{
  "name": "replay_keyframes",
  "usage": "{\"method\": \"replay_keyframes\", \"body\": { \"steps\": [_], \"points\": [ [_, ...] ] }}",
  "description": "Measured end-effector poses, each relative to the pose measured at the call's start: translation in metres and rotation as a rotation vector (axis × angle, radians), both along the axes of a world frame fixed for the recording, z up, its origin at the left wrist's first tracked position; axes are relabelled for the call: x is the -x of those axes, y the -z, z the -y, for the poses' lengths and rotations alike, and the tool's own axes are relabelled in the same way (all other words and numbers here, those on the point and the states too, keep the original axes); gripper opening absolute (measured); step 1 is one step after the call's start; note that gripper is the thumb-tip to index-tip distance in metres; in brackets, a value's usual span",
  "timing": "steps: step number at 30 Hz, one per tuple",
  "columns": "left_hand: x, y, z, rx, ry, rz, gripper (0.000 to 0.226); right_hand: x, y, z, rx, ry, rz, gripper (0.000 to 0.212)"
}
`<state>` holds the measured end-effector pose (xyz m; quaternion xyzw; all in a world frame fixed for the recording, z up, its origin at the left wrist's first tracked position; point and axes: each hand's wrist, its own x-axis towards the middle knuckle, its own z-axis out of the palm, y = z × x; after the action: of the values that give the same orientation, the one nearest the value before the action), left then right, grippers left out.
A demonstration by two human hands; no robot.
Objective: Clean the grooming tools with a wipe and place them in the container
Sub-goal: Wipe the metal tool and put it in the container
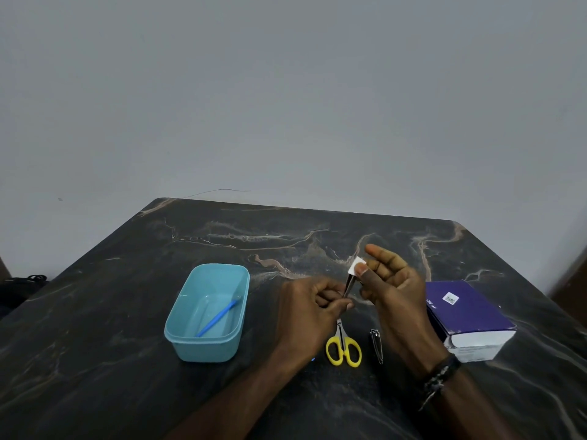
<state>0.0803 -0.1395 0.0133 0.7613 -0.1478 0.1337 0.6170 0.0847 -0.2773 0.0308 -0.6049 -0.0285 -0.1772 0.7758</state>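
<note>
Left hand [313, 300]: fingers curled round the lower end of a slim metal tool [348, 286], likely tweezers, held above the middle of the surface [95, 328].
Right hand [386, 281]: thumb pinches a small white wipe [355, 265] against the tool's upper tip; the other fingers are loosely spread.
Container [208, 312]: light blue, open, toward the left side of the surface, holding a blue stick-like tool [219, 315] that lies slantwise.
Scissors [343, 344]: yellow handles, flat on the surface near its front edge, below the hands.
Nail clipper [376, 344]: just beside the scissors, to their right.
Box [470, 319]: purple and white, near the right edge.
</note>
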Motion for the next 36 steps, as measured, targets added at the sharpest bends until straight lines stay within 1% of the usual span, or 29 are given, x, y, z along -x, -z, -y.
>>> {"method": "replay_keyframes", "body": {
  "steps": [2,4,7,16,24,26,30,32,36],
  "points": [
    [-0.001,-0.002,-0.002,0.1,0.026,-0.101,0.024,0.001,-0.001,-0.002,0.032,-0.024,0.002,0.035],
    [-0.004,-0.005,-0.005,0.192,0.057,-0.174,0.024,0.002,-0.002,-0.004,0.054,-0.026,0.013,0.036],
    [-0.005,-0.007,-0.007,0.244,0.084,-0.214,0.023,0.004,-0.003,-0.004,0.086,-0.009,0.032,0.035],
    [-0.006,-0.003,-0.006,0.162,0.062,-0.172,0.028,0.002,0.0,-0.003,0.13,0.003,0.036,0.033],
    [-0.007,-0.005,-0.01,0.14,0.071,-0.101,0.02,-0.001,0.004,-0.003,0.304,-0.095,0.001,0.035],
    [-0.006,-0.005,-0.01,0.121,0.078,-0.09,0.017,-0.001,0.005,-0.001,0.264,-0.065,0.002,0.035],
    [-0.003,-0.003,-0.005,0.103,0.1,-0.104,0.017,-0.004,0.003,0.005,0.085,0.041,0.002,0.034],
    [-0.002,-0.003,-0.004,0.091,0.098,-0.1,0.017,-0.004,0.002,0.007,0.085,0.031,-0.011,0.034],
    [-0.004,-0.004,-0.008,0.103,0.07,-0.096,0.019,-0.003,0.003,0.003,0.179,-0.107,-0.075,0.036]
  ]
}}
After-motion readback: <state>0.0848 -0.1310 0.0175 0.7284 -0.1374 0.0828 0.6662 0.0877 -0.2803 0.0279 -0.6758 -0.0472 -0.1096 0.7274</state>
